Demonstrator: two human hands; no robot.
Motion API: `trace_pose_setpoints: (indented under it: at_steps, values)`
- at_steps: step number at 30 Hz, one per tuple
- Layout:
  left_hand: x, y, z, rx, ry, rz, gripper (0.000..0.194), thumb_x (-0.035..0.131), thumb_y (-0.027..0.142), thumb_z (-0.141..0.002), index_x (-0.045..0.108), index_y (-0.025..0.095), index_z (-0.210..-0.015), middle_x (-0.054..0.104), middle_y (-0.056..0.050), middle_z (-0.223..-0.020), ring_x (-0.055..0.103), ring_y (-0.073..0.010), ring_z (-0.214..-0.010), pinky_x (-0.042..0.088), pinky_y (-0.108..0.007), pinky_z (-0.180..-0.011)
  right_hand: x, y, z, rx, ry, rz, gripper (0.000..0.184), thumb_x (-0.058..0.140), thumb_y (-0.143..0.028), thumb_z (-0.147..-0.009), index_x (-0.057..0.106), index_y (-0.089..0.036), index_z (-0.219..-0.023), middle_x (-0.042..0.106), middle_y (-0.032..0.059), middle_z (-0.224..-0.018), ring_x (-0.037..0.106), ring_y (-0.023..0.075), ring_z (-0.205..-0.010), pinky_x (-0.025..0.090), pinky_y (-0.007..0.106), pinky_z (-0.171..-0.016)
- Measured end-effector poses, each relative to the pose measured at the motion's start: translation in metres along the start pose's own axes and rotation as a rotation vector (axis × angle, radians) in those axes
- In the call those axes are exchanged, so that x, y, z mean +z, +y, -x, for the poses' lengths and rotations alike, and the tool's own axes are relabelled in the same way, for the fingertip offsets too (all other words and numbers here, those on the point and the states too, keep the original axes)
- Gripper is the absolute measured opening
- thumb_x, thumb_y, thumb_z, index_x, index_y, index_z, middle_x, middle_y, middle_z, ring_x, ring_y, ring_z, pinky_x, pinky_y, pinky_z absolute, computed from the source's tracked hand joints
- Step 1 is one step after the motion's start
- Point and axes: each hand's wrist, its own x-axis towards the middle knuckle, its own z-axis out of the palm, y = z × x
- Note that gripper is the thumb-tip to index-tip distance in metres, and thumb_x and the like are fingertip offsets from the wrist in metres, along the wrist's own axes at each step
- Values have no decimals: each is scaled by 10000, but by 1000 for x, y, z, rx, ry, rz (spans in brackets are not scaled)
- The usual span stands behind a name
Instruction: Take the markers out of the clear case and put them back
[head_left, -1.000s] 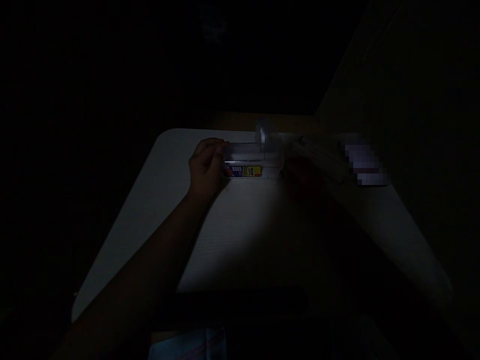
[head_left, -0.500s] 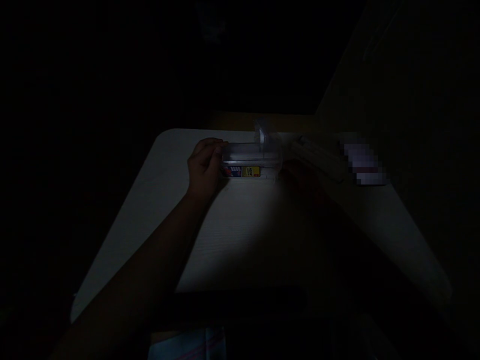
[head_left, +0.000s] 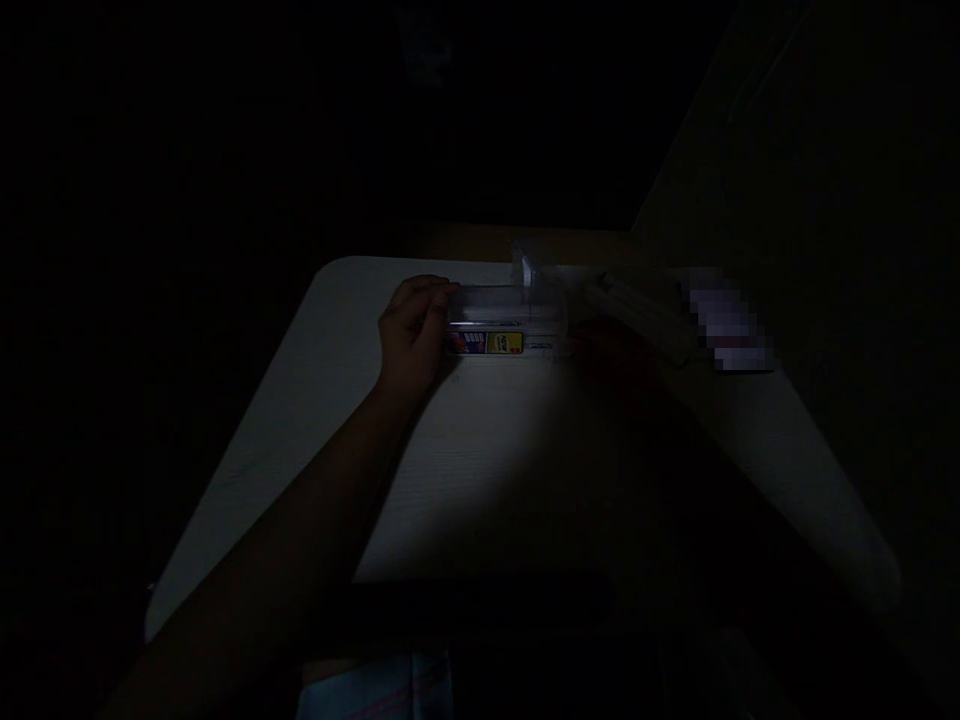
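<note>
Left hand keeps its grip clamped on the clear container; shadowed right hand, cannot tell

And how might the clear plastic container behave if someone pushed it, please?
The clear container is probably stiff, as its long edges run straight beyond the left hand. Its see-through walls suggest it is light for its size. It would likely slide rather than roll, since it looks boxy.
</note>
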Motion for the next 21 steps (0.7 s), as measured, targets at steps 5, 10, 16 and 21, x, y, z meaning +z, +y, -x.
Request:
trace_pose_setpoints:
  at_steps: [5, 10, 16, 21]
  values:
    - [0, -2, 0, 8, -2, 5, 303, 471, 465, -906, 690, 258, -940, 644, -25, -986, 610, -156, -984, 495, -331, -900, -3, 11, 1, -39, 18, -11, 309, 452, -273, -881, 706, -185, -1032, 696, 92, -1060, 616, 236, -1013, 464, 406, -906]
    - [0, 0, 1, -18, -6, -12, 307, 456, 458, -914, 683, 254, -948, 640, -26, -994, 604, -154, -983, 485, -335, -923, -7, 15, 2, -71, 47, 19, 311, 470, -289, -870, 701, -144, -1020, 693, 118, -1066, 612, 253, -1030, 452, 423, -926]
    - [0, 0, 0, 12, -1, 22, 280, 474, 425, -915, 690, 250, -940, 641, -27, -973, 606, -153, -971, 486, -320, -897, -2, 6, -1, -110, -42, 22, 338, 439, -259, -894, 670, -173, -1125, 679, 102, -1130, 612, 243, -1050, 459, 390, -920]
    - [1, -1, 0, 20, 10, 14, 289, 479, 434, -910, 694, 242, -935, 644, -18, -975, 606, -148, -979, 487, -306, -888, -11, 13, 2, -127, -30, -6, 333, 429, -277, -904, 683, -178, -1095, 689, 93, -1089, 623, 234, -1018, 471, 380, -891]
